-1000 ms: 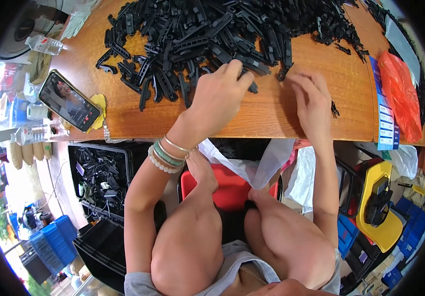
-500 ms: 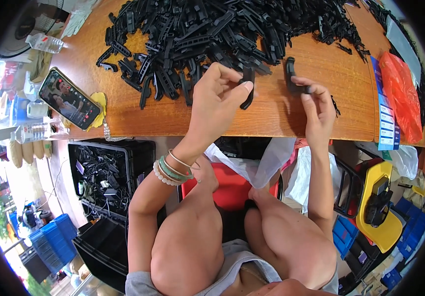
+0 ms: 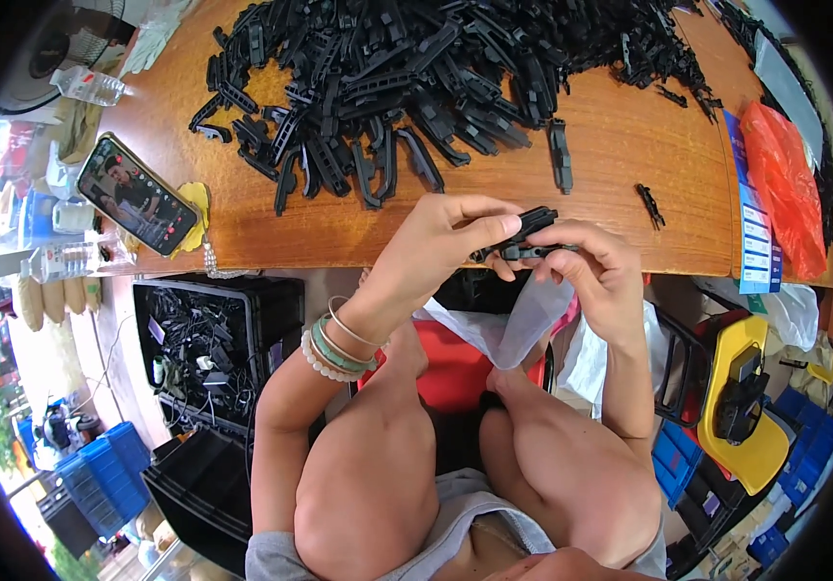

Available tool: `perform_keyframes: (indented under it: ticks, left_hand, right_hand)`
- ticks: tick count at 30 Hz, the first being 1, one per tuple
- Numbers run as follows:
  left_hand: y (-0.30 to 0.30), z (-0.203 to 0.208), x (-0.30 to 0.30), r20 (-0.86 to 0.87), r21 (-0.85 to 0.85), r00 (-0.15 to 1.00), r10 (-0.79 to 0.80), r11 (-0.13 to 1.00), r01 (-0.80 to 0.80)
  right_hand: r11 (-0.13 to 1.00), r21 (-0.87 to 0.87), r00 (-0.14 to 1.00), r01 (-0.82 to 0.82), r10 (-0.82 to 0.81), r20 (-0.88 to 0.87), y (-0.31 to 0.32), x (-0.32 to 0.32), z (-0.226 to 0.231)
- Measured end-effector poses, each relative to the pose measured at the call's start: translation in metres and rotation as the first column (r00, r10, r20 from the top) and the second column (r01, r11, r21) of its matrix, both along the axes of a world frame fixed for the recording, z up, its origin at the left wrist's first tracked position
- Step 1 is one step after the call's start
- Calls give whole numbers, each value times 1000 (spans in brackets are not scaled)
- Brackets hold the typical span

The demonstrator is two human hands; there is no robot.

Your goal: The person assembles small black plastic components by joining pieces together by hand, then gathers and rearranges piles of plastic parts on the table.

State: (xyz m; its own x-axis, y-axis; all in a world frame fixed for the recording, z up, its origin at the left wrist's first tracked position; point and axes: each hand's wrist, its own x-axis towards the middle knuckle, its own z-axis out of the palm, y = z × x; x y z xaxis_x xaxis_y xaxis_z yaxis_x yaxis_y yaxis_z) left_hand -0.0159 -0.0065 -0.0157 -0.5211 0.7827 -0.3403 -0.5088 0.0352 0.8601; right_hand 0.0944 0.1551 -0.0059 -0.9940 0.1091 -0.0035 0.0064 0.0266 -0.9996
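Note:
My left hand (image 3: 445,237) is closed, pinching a long black plastic piece (image 3: 536,221) just over the table's front edge. Against it, my right hand (image 3: 598,276) has thumb and fingers closed on a smaller black plastic piece (image 3: 527,252). The two pieces meet or overlap between my fingertips; whether they are joined I cannot tell. Beyond my hands lies a single long black piece (image 3: 560,157), and to the right of it a thin small black piece (image 3: 650,205). A large pile of similar black plastic pieces (image 3: 387,82) covers the far part of the table.
On the wooden table (image 3: 232,228), a phone (image 3: 136,194) playing video stands at left. A red plastic bag (image 3: 784,189) lies at right. Below are a black crate (image 3: 218,358) of parts, a translucent bag (image 3: 503,329) before my knees, and a yellow chair (image 3: 741,407).
Both hands have come together toward me at the table's front edge. A long black piece now lies where my right hand was holding one. The phone's picture differs.

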Motion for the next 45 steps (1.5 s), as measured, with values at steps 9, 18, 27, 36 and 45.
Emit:
perform_keyframes:
  ticks: [9, 18, 27, 36, 45]
  left_hand:
    - [-4, 18, 19, -283, 6, 956, -78, 997, 83]
    - [-7, 16, 28, -453, 10, 884, -116, 991, 134]
    - [-4, 8, 39, -873, -99, 479, -94, 995, 15]
    - [-8, 9, 39, -908, -121, 407, -101, 992, -24]
    - [-7, 9, 38, -918, -76, 389, -79, 997, 24]
  right_hand:
    - [939, 148, 942, 310, -283, -179, -12, 9, -23]
    - [870, 242, 871, 429, -328, -365, -16, 15, -28]
    - [866, 264, 853, 424, -284, -438, -16, 14, -33]
    - [715, 450, 798, 535, -252, -548, -14, 13, -22]
    - [863, 353, 887, 362, -202, -415, -14, 20, -24]
